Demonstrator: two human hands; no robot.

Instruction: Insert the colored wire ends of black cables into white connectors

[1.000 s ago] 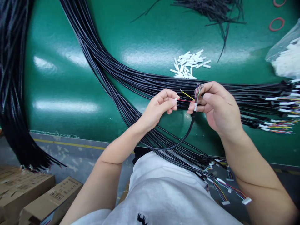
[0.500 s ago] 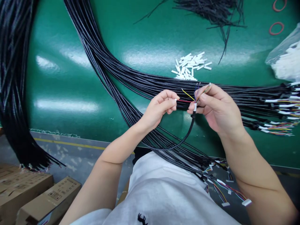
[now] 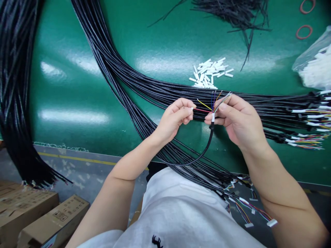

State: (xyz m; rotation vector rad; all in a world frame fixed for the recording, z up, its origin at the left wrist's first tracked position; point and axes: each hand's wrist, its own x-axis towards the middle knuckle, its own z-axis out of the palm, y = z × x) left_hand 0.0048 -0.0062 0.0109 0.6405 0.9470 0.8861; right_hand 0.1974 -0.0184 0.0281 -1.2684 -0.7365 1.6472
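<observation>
A small white piece (image 3: 192, 108), mostly covered by fingertips, is pinched in my left hand (image 3: 178, 115), which is closed. From it a red wire (image 3: 203, 110) runs across to the stripped end of a black cable (image 3: 211, 132). My right hand (image 3: 240, 115) is closed around the thin coloured wires at that end, just above the cable's white sleeve (image 3: 213, 117). A yellow wire (image 3: 203, 103) sticks out free between the hands. Purple and orange wires stand up beside the right thumb. Below the hands the cable curves down to the left.
Long bundles of black cables (image 3: 155, 84) cross the green table (image 3: 124, 127). Beyond them lie a pile of short white tubes (image 3: 207, 72), black strips (image 3: 232, 13), red rings (image 3: 304, 32) and a clear bag (image 3: 317, 65) of white pieces. Cardboard boxes (image 3: 54, 218) stand lower left.
Both hands have shifted slightly left with the cable end. The purple and orange wires beside the right thumb now stand more spread apart.
</observation>
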